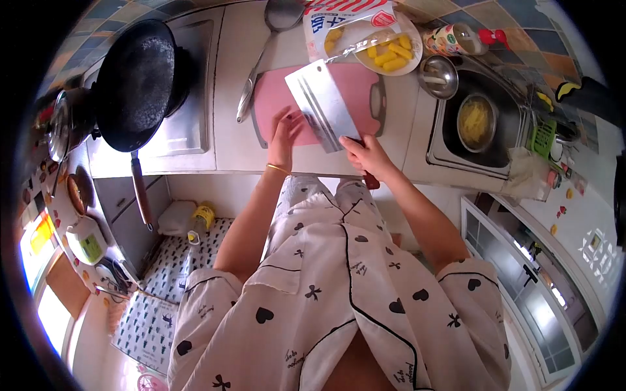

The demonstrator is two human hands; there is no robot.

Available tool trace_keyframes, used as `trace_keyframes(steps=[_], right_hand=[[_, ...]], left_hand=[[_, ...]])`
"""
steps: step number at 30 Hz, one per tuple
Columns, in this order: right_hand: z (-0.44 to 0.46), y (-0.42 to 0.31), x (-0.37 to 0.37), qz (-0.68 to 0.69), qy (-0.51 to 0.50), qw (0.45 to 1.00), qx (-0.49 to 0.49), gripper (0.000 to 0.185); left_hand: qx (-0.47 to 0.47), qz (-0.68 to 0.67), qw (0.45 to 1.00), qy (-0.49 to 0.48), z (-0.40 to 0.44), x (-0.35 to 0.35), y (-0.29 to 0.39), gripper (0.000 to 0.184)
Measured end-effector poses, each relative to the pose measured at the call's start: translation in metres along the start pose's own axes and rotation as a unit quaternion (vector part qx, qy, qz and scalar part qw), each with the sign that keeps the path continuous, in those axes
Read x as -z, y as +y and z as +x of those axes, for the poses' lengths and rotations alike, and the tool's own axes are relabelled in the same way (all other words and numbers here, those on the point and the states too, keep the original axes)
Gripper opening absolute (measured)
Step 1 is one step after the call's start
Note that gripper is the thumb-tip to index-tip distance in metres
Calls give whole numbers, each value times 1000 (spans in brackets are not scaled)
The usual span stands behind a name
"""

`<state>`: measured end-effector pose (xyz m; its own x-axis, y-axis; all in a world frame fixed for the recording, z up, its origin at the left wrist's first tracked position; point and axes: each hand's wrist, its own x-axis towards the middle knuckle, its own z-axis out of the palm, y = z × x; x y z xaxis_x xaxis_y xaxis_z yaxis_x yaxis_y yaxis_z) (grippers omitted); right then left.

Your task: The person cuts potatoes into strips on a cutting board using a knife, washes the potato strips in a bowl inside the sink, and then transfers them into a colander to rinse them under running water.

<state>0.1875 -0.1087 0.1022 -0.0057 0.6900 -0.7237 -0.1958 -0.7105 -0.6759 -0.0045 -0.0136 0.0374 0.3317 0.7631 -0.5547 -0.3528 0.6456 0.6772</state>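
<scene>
My right hand (368,156) is wrapped round the handle of a cleaver (323,98). The cleaver's broad metal blade tilts up to the left over a pink cutting board (268,91) with a grey edge. Over the board's lower left part is my left hand (283,138), fingers apart and nothing visible in them, a little left of the blade. Behind the board stands a white plate (415,63) with several yellow sticks (395,55) of food. A printed plastic bag (345,29) partly covers this plate.
A black wok (137,85) rests on the stove at left. A metal spatula (257,68) lies beside the board. At right, the sink (450,127) holds a metal bowl (479,124) with yellow pieces. A small steel bowl (438,77) and a bottle (453,40) stand near it.
</scene>
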Motion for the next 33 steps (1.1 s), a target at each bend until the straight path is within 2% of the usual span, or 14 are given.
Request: trace_keyframes(steps=[1,3,4,9,12,17,20,21,23,24,25,26,28,33], right_hand=[[-2,-2,0,64,-33,996,-44,34],[-3,-8,-4,163,-80,978,-105,45],[-2,-8,-5,171,-80,975,-116,42],[4,3,-1,207,-63,967,-138,36],[0,6,11,206,-35,970,-126,43],[-11,9,27,206,31,975,-79,40],[-17,13,25,101,141,985,7,33],[-13,29,35,42,147,987,39,28],[-11,39,38,-178,239,945,136,28],[-12,35,36,-285,279,899,181,29],[-19,25,33,-332,269,894,137,37],[-18,26,32,-344,275,882,168,38],[-15,28,32,-367,286,855,230,41],[2,32,36,-405,273,839,239,45]], left_hand=[[42,-17,998,-53,1,-3,2,45],[155,-114,978,-84,4,-16,15,49],[211,-162,959,-100,4,-24,21,50],[187,-156,959,-143,8,-14,16,56],[173,-168,959,-147,6,-8,15,58],[156,-208,952,-162,1,-9,25,56],[82,10,991,-102,15,7,17,43],[15,158,982,-101,22,12,15,39],[-120,438,886,-91,36,16,14,35],[-158,495,848,-102,38,11,16,35],[-196,548,805,-113,39,6,17,36],[-234,598,757,-123,41,0,19,37],[-253,630,715,-170,52,2,7,35],[-267,713,614,-207,57,5,-6,32]])
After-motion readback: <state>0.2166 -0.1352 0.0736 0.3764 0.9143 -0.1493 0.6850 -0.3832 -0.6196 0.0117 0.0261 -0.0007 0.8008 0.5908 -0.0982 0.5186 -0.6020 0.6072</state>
